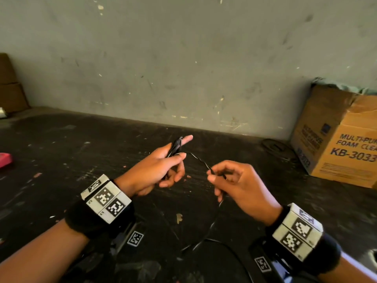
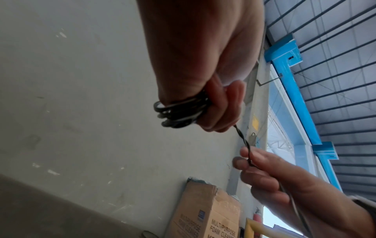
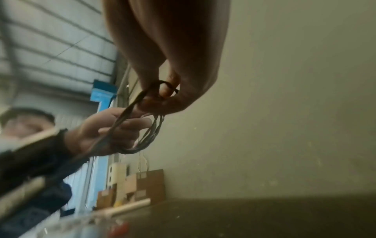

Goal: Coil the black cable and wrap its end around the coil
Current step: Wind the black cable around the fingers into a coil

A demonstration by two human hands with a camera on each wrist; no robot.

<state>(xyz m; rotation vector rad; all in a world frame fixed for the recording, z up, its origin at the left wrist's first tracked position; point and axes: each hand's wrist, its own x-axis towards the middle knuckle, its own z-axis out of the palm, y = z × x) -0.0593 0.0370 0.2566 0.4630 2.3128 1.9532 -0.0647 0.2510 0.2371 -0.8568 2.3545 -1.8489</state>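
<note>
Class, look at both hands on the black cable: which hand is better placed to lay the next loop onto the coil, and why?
Probably the right hand. It pinches the free run of the black cable beside the coil, with slack trailing onto the table. The left hand is occupied gripping the coil.

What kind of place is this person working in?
Probably a workshop or storeroom. The dark worktop is scratched and paint-spattered, a cardboard box marked multi-purpose foam cleaner stands on it by a scuffed wall, and the left wrist view shows a corrugated metal roof on blue beams.
</note>
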